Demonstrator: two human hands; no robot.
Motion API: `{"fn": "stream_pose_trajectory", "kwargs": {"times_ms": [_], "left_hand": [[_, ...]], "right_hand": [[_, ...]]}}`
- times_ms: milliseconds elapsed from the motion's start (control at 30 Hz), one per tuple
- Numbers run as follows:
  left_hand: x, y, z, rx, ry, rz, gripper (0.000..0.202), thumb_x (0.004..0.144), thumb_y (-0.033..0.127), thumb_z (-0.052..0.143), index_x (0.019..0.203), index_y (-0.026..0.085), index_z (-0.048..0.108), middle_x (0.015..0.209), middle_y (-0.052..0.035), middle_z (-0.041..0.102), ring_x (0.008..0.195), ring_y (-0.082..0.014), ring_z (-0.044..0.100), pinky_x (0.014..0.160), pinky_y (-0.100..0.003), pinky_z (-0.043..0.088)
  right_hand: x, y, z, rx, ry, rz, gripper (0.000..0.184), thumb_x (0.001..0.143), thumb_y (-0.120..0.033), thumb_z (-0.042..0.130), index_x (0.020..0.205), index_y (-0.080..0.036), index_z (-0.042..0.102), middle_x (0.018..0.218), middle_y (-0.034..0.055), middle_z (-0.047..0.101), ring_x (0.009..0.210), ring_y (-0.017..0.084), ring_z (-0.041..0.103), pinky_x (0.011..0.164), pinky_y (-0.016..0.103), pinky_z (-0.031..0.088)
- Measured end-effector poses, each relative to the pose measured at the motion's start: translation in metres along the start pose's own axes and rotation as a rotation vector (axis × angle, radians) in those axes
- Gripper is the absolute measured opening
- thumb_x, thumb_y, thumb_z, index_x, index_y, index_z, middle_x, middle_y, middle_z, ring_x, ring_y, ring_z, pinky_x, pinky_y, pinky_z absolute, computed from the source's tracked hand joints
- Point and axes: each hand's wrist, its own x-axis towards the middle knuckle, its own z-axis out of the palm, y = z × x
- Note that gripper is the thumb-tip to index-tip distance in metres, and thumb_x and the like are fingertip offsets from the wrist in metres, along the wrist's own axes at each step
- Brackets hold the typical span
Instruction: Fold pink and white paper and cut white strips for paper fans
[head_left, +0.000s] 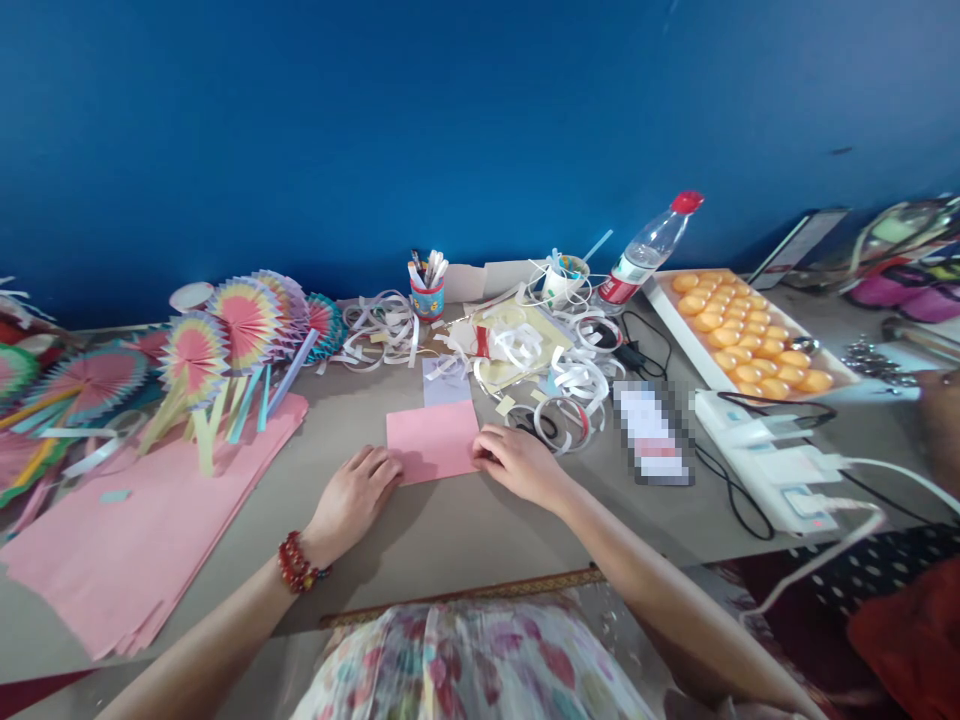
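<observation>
A small rectangle of pink paper (433,440) lies in front of me on the table, between my hands. My left hand (360,495), with a red bead bracelet on its wrist, has its fingers closed at the lower left corner of the paper. On the right edge, my right hand (519,462) pinches the sheet between curled fingers and thumb. Just beyond the sheet is a pale lilac piece of paper (446,382). Curled white paper strips (577,385) lie close past my right hand.
Stacked pink sheets (172,520) and pleated paper fans (247,325) are on the left. A pen cup (427,298) stands near the blue wall. To the right are a plastic bottle (649,255), a phone (652,435), a box of orange balls (840,372) and a power strip (776,490) with cords.
</observation>
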Motion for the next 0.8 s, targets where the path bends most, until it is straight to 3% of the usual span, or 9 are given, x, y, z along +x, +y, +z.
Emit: {"fn": "stream_pose_trajectory", "kwargs": {"times_ms": [100,200,467,633,800], "left_hand": [[-0.001,0.001,-0.001,0.06,-0.051,0.034,0.027,0.099,0.016,0.043,0.12,0.021,0.059,0.109,-0.0082,0.061,0.097,-0.0227,0.053,0.084,-0.036,0.047],[-0.002,0.002,-0.002,0.135,-0.089,0.097,0.043,0.096,0.013,0.044,0.134,0.032,0.052,0.114,-0.0066,0.059,0.098,-0.0232,0.052,0.083,-0.037,0.044],[0.002,-0.001,-0.007,0.188,-0.15,0.18,0.048,0.095,0.013,0.046,0.138,0.034,0.049,0.11,-0.0069,0.058,0.098,-0.0229,0.051,0.085,-0.037,0.041],[0.006,-0.002,-0.009,0.132,-0.137,0.159,0.056,0.095,0.01,0.044,0.142,0.04,0.043,0.111,-0.0058,0.057,0.096,-0.0211,0.052,0.085,-0.036,0.041],[0.009,-0.001,-0.013,0.117,-0.16,0.161,0.05,0.096,0.013,0.043,0.14,0.038,0.047,0.112,-0.0068,0.057,0.095,-0.0224,0.051,0.083,-0.037,0.04]], "right_hand": [[-0.004,-0.003,0.002,-0.056,0.021,-0.007,0.002,0.092,-0.018,0.06,0.091,-0.02,0.061,0.094,0.0026,0.064,0.084,0.016,0.06,0.074,0.026,0.039],[-0.008,-0.005,0.006,-0.12,0.032,-0.025,0.011,0.095,-0.017,0.053,0.096,-0.021,0.063,0.097,0.0047,0.064,0.089,0.019,0.058,0.078,0.03,0.038],[-0.015,-0.004,0.014,-0.181,0.045,-0.062,0.021,0.092,-0.011,0.052,0.101,-0.023,0.066,0.101,0.0061,0.064,0.094,0.021,0.054,0.083,0.034,0.037],[-0.012,-0.002,0.011,-0.114,0.063,-0.061,0.015,0.096,-0.016,0.051,0.098,-0.021,0.064,0.097,0.0049,0.064,0.091,0.018,0.058,0.081,0.03,0.041],[-0.012,-0.001,0.002,-0.071,0.054,-0.056,0.012,0.096,-0.022,0.052,0.104,-0.02,0.061,0.099,0.0048,0.064,0.09,0.018,0.061,0.079,0.029,0.045]]}}
